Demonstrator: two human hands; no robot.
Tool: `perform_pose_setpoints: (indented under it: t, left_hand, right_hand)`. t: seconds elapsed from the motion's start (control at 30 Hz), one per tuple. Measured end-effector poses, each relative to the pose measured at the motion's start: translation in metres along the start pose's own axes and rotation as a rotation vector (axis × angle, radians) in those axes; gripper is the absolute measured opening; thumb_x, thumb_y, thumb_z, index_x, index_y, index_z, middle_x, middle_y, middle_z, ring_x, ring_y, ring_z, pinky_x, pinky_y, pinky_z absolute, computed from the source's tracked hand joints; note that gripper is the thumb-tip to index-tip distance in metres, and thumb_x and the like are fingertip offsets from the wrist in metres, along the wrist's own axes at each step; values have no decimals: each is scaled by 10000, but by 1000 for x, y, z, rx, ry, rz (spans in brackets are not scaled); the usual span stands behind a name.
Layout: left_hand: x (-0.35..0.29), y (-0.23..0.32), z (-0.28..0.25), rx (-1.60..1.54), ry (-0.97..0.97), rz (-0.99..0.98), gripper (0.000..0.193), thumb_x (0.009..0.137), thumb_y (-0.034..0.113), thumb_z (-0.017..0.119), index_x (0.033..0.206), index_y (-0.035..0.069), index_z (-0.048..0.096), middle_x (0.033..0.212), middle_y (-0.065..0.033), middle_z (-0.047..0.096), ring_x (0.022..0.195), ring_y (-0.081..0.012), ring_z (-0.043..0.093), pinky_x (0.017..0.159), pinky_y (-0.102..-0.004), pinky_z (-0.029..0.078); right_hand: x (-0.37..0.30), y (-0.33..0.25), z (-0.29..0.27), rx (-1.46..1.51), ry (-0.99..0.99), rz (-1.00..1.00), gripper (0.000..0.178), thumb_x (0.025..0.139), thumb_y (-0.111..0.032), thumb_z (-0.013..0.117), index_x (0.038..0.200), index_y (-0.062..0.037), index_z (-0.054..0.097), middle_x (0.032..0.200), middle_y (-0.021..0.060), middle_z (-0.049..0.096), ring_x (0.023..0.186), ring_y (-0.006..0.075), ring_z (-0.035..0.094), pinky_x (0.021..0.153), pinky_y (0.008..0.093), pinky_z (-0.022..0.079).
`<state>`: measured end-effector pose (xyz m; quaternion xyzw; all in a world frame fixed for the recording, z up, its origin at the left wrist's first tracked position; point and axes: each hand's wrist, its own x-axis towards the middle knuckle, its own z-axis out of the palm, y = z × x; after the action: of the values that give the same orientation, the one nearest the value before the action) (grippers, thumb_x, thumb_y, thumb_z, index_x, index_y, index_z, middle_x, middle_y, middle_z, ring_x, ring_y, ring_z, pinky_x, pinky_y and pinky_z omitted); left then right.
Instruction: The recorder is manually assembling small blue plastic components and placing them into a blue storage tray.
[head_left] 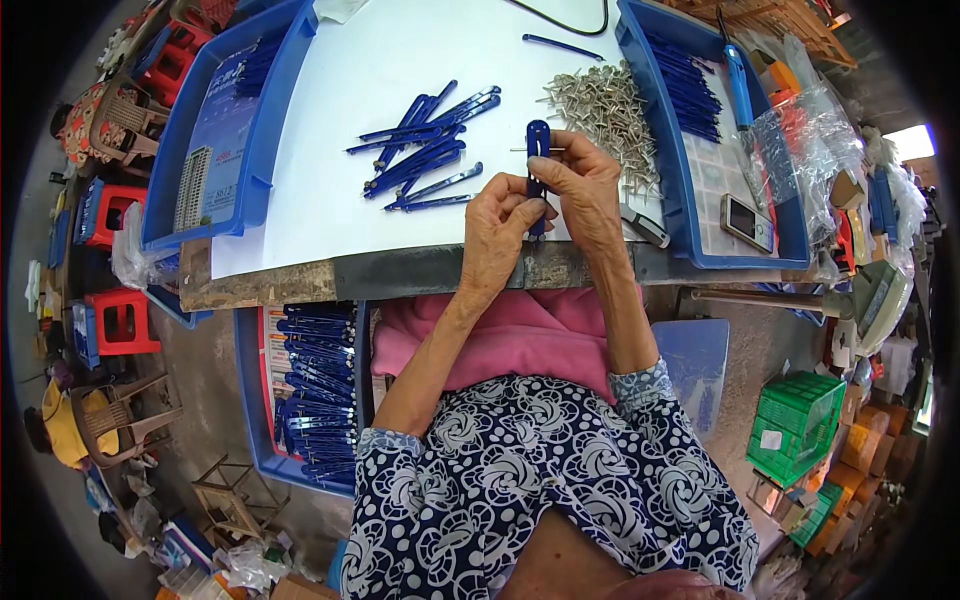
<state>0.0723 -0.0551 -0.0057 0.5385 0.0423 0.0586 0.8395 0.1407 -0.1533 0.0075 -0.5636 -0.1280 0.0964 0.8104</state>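
The head view shows two hands at work over a table (330, 205), with the pile of pins (603, 112) as the landmark. Just left of the pile's near end is the held blue piece (538, 135). The right hand (588, 185) pinches its upper part between thumb and fingers; the left hand (497, 215) pinches its lower part. A thin metal bit (518, 150), perhaps a pin, juts from its left side.

The work looks partway: this piece seems unfinished, and plenty of pins lie loose. Whether the other blue pieces are finished cannot be told.

Counted: one piece is in the hands, and one loose strip (563, 46) lies beyond the pile. Well left of the pile is a heap of blue pieces (425, 145), roughly ten, overlapping. Three trays hold more, too crowded to count: the right tray (740, 262), just right of the pile; the left tray (275, 130), far left of it; and the lower tray (250, 400), nearer the person and left of it. The pins are too many to count. One phone (747, 222) sits in the right tray.
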Motion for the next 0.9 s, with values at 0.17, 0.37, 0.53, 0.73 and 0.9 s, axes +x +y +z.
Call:
perform_pose_setpoints:
  t: [0.17,0.37,0.53,0.73,0.9]
  left_hand:
    - [-14,4,1,20,22,-42,115,820,46,528,895,-35,497,725,-94,610,609,-106,575,569,-199,472]
    - [-23,-5,0,-33,41,-142,132,820,83,549,888,-19,501,725,-117,617,588,-119,584,555,-206,472]
    - [-25,-8,-1,-10,55,-154,138,818,91,553,883,-19,501,722,-122,617,568,-121,580,533,-205,468]
    - [-25,-12,-2,3,60,-146,129,817,86,548,881,-16,504,718,-118,615,562,-117,573,520,-203,458]
    - [-24,-10,-2,-5,62,-155,135,828,101,536,898,-10,503,710,-101,605,566,-105,556,533,-198,446]
  right_hand:
    - [-7,6,-2,-49,7,100,262,716,-70,679,943,28,594,691,0,579,586,35,492,520,158,382]
    - [-20,17,-9,-29,9,198,263,721,-68,675,946,33,582,680,-8,561,571,32,471,490,156,359]
    - [-24,14,-6,28,20,254,260,732,-58,668,956,34,573,682,-8,554,569,33,472,488,155,364]
    - [-25,17,-8,39,20,247,264,739,-56,663,963,43,564,679,2,552,557,35,475,471,158,369]
    - [-25,16,-8,46,13,270,277,740,-58,666,970,50,558,679,8,552,539,38,471,461,157,370]
